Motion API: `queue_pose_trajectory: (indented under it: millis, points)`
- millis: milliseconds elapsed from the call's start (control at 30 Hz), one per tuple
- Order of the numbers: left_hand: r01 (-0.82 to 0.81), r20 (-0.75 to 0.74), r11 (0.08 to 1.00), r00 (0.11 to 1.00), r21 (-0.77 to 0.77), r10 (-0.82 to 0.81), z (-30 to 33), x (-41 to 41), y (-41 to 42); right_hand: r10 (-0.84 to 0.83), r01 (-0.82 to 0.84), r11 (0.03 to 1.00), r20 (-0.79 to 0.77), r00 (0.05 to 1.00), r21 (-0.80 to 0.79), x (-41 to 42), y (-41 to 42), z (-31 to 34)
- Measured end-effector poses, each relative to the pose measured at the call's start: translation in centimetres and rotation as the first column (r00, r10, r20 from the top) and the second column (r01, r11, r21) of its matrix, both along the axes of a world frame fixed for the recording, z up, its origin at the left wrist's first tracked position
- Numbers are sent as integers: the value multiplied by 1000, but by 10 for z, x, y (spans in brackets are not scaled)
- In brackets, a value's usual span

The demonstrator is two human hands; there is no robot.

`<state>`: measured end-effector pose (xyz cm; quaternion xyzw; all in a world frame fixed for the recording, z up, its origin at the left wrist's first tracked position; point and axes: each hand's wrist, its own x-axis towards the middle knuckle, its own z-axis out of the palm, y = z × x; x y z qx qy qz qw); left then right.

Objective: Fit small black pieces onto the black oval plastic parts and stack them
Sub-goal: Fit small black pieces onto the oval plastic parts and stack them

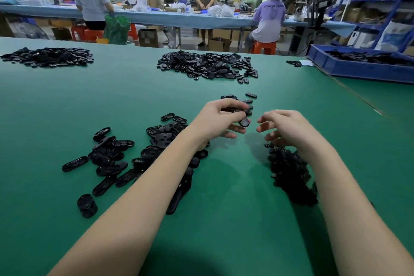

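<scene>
Fingers of the left hand (220, 119) pinch a black oval plastic part (243, 122), while the right hand (283, 126), loosely curled and empty, hovers just beside, above the heap of small black pieces (291, 175).

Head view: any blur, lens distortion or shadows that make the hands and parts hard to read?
Head view: wide-angle bending curves the green table edge and the blue bin; the small-piece pile under the right hand is smeared and dark; the left hand and its oval part are fairly sharp; soft arm shadows fall on the mat; far workers are blurred.
</scene>
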<state>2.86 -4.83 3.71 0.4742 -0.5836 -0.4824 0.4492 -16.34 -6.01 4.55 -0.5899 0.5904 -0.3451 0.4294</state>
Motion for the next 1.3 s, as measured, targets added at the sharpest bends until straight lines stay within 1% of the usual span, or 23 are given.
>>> queue_pose_trajectory:
  millis: [33,100,133,200,267,300,400,500,600,667,800,833,867,933,967,1033,1133,1300]
  points:
    - [2,-23,1000,1000,23,-2,0,-1,1,-8,5,1000,-115,993,-28,-7,0,2]
    - [-3,-53,997,999,72,6,-1,-2,1,-25,-2,997,-341,940,-79,-20,0,3]
    - [-6,-58,996,998,95,12,-2,-2,0,-32,-7,996,-433,901,-89,-24,-1,2]
    - [-12,-47,992,999,127,18,-4,-3,0,-64,15,996,-567,821,-92,-29,-2,-3]
    - [-11,-22,990,1000,143,15,-7,-3,0,-78,29,996,-635,769,-88,-29,-1,-6]
    - [-10,-9,989,1000,150,11,-8,-3,-1,-69,24,997,-647,759,-78,-28,-1,-8]
    - [-20,22,987,1000,159,16,-10,-2,-2,-43,12,999,-646,762,-52,-25,0,-11]
    - [-31,49,988,999,149,24,-12,0,-3,-64,27,997,-666,743,-67,-21,0,-15]
    - [-27,71,990,997,138,17,-14,1,-4,-97,43,994,-662,743,-98,-18,-1,-18]
    - [-27,86,991,996,129,15,-14,2,-4,-91,30,994,-665,741,-102,-18,-2,-20]
    - [-24,79,993,997,119,15,-15,3,-4,-98,13,991,-664,741,-132,-17,-3,-24]
    - [-28,79,993,997,114,19,-16,3,-4,-102,6,989,-639,763,-150,-17,-4,-25]
    - [-35,82,994,996,106,26,-17,3,-4,-99,-1,986,-580,809,-169,-17,-4,-24]
    - [-48,95,995,995,87,40,-18,2,-5,-65,-14,980,-383,921,-200,-14,-4,-22]
    - [-51,100,996,994,80,43,-19,2,-5,-43,-19,977,-287,957,-211,-11,-3,-20]
    - [-47,111,996,993,72,39,-18,2,-5,-7,-30,973,-161,987,-227,-6,-1,-15]
    - [-25,135,998,991,61,16,-17,2,-5,14,-35,972,-88,996,-233,1,2,-13]
    - [1,146,1000,989,29,-6,-17,3,-5,-15,2,978,-64,998,-210,8,2,-15]
